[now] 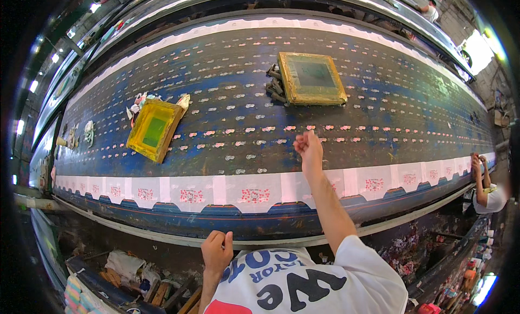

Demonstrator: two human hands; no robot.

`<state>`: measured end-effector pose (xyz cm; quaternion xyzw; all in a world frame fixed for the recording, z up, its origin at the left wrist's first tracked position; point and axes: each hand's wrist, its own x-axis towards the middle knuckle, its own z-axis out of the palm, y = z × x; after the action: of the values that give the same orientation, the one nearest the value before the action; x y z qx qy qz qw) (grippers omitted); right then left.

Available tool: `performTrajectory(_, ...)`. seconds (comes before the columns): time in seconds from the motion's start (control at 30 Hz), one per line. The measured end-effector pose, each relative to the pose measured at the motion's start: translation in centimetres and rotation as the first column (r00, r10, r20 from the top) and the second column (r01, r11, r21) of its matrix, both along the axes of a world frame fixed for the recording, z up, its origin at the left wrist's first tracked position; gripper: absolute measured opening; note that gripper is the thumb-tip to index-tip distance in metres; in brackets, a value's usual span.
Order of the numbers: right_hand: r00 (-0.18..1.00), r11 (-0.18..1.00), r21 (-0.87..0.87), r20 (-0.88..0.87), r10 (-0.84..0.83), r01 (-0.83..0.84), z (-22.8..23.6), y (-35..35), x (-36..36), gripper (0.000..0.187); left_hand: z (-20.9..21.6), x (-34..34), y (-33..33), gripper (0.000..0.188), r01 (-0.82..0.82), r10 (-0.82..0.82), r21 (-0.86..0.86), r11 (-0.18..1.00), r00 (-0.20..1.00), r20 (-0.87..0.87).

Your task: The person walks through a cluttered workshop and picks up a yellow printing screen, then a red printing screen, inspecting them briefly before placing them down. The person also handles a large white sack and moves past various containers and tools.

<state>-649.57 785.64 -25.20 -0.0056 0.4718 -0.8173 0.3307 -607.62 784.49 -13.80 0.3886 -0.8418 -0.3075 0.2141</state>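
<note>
My right hand (310,146) reaches over the long dark printing table (227,119), fingers bent together. Whether anything small is pinched in them cannot be made out. Beneath its forearm runs a row of white cloth panels (284,190) with pink and red prints, laid along the near edge. My left hand (218,250) is curled closed beside the table's near rail, with no object showing in it. Beyond my right hand, a yellow-framed printing screen (312,78) lies on dark stick-like pieces (275,86). Rows of small printed motifs cover the tabletop.
Another yellow screen frame (155,131) leans on crumpled rags (142,101) at the left. A wadded cloth (89,131) lies farther left. At the right end, another person (490,197) holds hands at the table edge. Wood scraps (160,293) and debris lie below the near rail.
</note>
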Motion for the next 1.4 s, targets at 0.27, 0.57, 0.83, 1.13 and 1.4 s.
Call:
performTrajectory(0.27, 0.875, 0.994, -0.102, 0.483, 0.019, 0.035, 3.9, -12.2, -8.8, 0.060, 1.3, -2.5, 1.1, 0.024, 0.050, -0.052, 0.015, 0.999, 0.993, 0.110)
performTrajectory(0.57, 0.884, 0.966, -0.211, 0.466, -0.033, 0.148, 7.0, -10.9, -10.1, 0.035, 1.5, -2.1, -0.2, 0.024, 0.116, -0.116, 0.003, 0.993, 0.990, 0.079)
performTrajectory(0.83, 0.993, 0.942, -0.331, 0.082, 0.090, -0.058, 10.2, 2.5, -7.7, 0.037, 0.4, 1.5, -0.9, 0.021, 0.175, -0.176, -0.024, 0.984, 0.984, -0.029)
performTrajectory(1.13, 0.362, 0.778, 0.202, -0.932, -0.035, 0.595, 16.9, 15.5, -0.3, 0.062, 0.5, 3.0, -2.8, 0.018, 0.189, -0.112, 0.228, 0.955, 0.943, -0.314)
performTrajectory(1.4, -0.530, 0.854, 0.154, -0.725, 0.439, 0.496, 23.3, 15.3, 11.1, 0.032, 1.1, 1.3, -3.2, 0.049, 0.536, 0.147, 0.692, 0.484, 0.730, -0.668)
